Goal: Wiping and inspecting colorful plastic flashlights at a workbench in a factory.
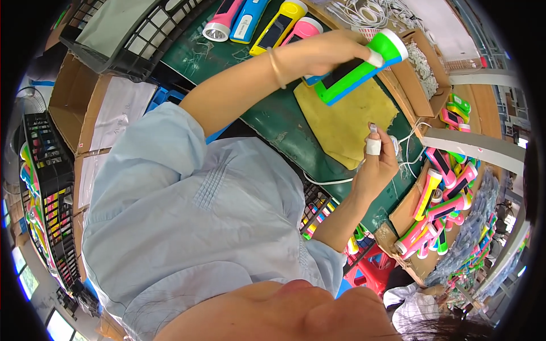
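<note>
Green with blue sides, a dark panel and a white-rimmed head, the flashlight (359,79) slanted over the yellow cloth (335,128); the left hand's (341,50) fingers gripped its body. Nearby, the right hand (377,163) pinched a small pale piece (373,128).

Bright, even light fills a workshop, washing out the windows (27,279) at lower left and leaving a faint sheen on the green tabletop (267,132) and on clear plastic wrap (471,223) at right. A green flashlight (361,73) near the centre reads fairly crisp, its white rim glowing pale. The fisheye bows a grey bar (475,148) toward blackened corners, where background detail appears soft, perhaps slightly out of focus.
</note>
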`<state>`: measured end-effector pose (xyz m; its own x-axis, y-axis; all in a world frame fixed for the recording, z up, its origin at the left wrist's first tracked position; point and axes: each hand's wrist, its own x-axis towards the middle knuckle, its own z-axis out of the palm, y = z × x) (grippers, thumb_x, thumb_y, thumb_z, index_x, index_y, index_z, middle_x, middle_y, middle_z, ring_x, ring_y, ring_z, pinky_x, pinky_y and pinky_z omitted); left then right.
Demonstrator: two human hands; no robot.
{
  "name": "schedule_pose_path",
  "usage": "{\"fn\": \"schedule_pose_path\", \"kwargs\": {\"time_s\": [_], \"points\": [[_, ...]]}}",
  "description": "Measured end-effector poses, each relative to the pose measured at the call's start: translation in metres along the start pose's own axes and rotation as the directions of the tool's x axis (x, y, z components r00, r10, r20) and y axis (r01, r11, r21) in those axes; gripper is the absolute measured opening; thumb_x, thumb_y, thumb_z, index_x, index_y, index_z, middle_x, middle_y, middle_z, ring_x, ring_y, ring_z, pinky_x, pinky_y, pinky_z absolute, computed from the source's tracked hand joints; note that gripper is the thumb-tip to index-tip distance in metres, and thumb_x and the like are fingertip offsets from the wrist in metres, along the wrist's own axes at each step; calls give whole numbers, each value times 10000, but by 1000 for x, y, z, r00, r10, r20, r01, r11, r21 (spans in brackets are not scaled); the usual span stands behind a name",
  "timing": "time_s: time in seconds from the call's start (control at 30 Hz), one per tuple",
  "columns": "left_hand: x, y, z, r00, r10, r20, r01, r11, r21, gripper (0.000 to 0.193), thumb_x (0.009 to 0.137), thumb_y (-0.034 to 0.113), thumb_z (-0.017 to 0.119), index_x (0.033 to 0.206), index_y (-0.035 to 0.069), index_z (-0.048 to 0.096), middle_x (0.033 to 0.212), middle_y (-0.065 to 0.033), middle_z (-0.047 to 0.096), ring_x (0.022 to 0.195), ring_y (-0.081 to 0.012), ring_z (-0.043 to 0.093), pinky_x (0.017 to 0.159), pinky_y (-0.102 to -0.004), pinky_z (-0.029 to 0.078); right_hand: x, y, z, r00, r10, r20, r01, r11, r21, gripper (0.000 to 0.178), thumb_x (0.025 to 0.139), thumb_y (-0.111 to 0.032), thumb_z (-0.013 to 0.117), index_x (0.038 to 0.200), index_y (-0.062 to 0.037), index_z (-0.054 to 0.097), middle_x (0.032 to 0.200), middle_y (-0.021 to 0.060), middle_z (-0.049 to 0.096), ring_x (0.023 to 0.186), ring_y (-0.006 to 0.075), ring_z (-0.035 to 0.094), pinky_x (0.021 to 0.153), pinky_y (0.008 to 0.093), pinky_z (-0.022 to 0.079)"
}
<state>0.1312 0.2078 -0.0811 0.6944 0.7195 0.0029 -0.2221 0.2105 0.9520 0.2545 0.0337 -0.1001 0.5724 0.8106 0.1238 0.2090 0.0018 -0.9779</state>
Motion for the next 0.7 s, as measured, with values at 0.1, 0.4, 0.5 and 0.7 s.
{"fn": "schedule_pose_path", "kwargs": {"time_s": [0.1,0.4,0.5,0.7], "points": [[-18,-4,1,956,-116,268,231,862,-451,389,896,287,458,1174,15,469,1065,-122,568,950,-222,563,825,-374,458,4,-7,4,985,-147,86,142,988,64,127,815,-31,606,932,18,600,848,30,603,739,80,542,677,203,437],[-49,-9,32,999,-27,-35,25,999,-46,432,825,360,597,1082,32,482,833,-50,538,760,-110,538,675,-270,464,12,-35,24,727,-585,359,685,593,-423,136,676,48,616,794,-11,585,730,112,529,704,288,516,601,354,419],[-59,-10,31,1000,-20,9,22,981,-195,408,872,302,525,1144,7,452,887,-82,555,800,-159,566,712,-300,482,10,-51,6,715,-413,565,544,835,-78,166,667,46,643,811,-22,599,731,85,554,680,240,545,596,316,428],[-63,-15,26,956,291,49,-254,897,-362,383,896,303,502,1134,11,436,900,-103,577,777,-177,590,686,-328,501,-34,0,20,592,-639,492,796,560,-231,393,577,-83,754,944,-62,613,790,65,508,680,217,491,569,304,395]]}}
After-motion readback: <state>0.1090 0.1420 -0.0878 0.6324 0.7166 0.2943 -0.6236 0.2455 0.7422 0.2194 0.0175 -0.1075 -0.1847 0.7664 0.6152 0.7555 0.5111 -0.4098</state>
